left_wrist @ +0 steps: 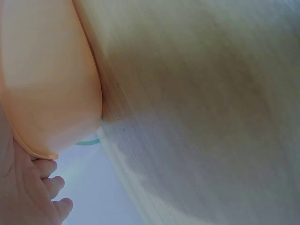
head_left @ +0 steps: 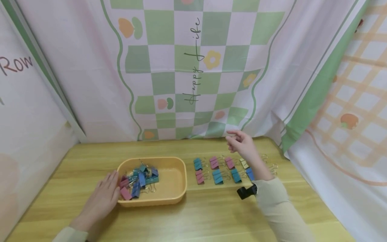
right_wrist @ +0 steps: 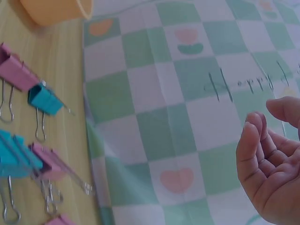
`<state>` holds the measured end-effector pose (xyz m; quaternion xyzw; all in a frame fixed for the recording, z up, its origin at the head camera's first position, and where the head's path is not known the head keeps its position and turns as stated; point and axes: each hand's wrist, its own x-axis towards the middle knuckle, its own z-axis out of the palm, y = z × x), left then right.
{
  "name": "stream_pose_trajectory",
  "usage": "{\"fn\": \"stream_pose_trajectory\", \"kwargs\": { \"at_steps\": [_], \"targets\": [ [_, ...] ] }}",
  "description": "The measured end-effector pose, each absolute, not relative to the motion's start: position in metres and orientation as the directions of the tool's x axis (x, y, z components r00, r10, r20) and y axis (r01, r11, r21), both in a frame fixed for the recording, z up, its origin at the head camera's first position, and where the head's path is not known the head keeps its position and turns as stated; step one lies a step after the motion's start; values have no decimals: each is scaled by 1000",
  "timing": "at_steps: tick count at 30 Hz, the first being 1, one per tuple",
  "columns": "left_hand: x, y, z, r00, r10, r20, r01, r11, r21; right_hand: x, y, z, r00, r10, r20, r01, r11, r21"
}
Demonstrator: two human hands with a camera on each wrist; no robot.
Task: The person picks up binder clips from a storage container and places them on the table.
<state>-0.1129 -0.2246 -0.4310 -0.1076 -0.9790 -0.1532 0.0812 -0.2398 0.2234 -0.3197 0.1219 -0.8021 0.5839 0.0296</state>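
My left hand (head_left: pixel 102 196) rests with straight fingers against the left rim of a yellow plastic tray (head_left: pixel 172 200); the left wrist view shows its fingers beside the tray wall (left_wrist: pixel 56 84). Blue, teal and pink binder clips lie heaped in the tray's left half, among them a pink binder clip (head_left: pixel 125 193). Raised over the back of the table, my right hand (head_left: pixel 242 144) has loosely bent fingers and holds nothing. In the right wrist view, a gap separates its thumb (right_wrist: pixel 285 110) from the fingers. Below it stand two rows of binder clips, including a teal one (head_left: pixel 217 176); my forearm hides some at the right.
The wooden table (head_left: pixel 193 222) ends at the back against a green-and-white checked curtain (head_left: pixel 187 77). Cloth panels also close in the left and right sides. A black wrist mount (head_left: pixel 246 192) juts from the right sleeve, low beside the front row.
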Motion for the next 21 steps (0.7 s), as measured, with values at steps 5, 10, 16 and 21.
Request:
{"fn": "stream_pose_trajectory", "kwargs": {
  "at_steps": [5, 10, 16, 21],
  "targets": [
    [-113, -224, -429, -962, 188, 197, 239, 929, 281, -244, 197, -315, -957, -213, 197, -254, 290, -923],
    [-113, -223, -428, -962, 188, 199, 240, 928, 286, -246, 169, -310, -946, -264, 190, -265, 286, -921],
    [-113, -223, -429, -961, 187, 202, 240, 929, 281, -248, 138, -313, -931, -312, 189, -284, 296, -912],
    [-113, -224, -430, -962, 189, 196, 240, 931, 276, -249, 110, -321, -913, -362, 186, -307, 312, -899]
  ]
}}
